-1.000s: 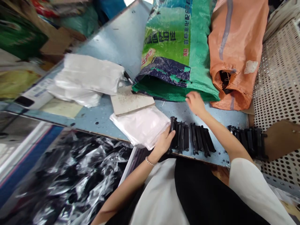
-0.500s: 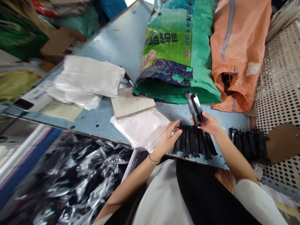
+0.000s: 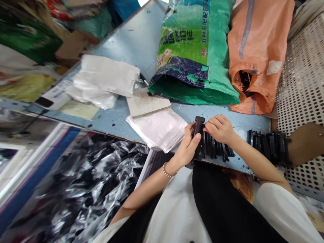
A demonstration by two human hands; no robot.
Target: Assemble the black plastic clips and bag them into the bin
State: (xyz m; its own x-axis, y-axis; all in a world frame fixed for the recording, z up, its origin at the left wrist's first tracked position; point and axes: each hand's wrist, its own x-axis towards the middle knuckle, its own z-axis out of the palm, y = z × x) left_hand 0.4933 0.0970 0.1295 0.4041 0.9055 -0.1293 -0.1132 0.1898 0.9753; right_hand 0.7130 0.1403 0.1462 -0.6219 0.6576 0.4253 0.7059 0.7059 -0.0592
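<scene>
Black plastic part upright, left hand with fingers clamped round it. Right hand beside it, fingers together, curled over neighbouring parts; grip unclear. Under both hands, one row of black plastic parts, count hidden. Right of row, second bunch of black plastic parts, then perforated panel. Beyond row on blue-grey desk: one white plastic stack, one speckled board, one white bag bundle, one green woven sack, one orange woven sack. Left of row, below desk edge, crumpled plastic sheeting.
</scene>
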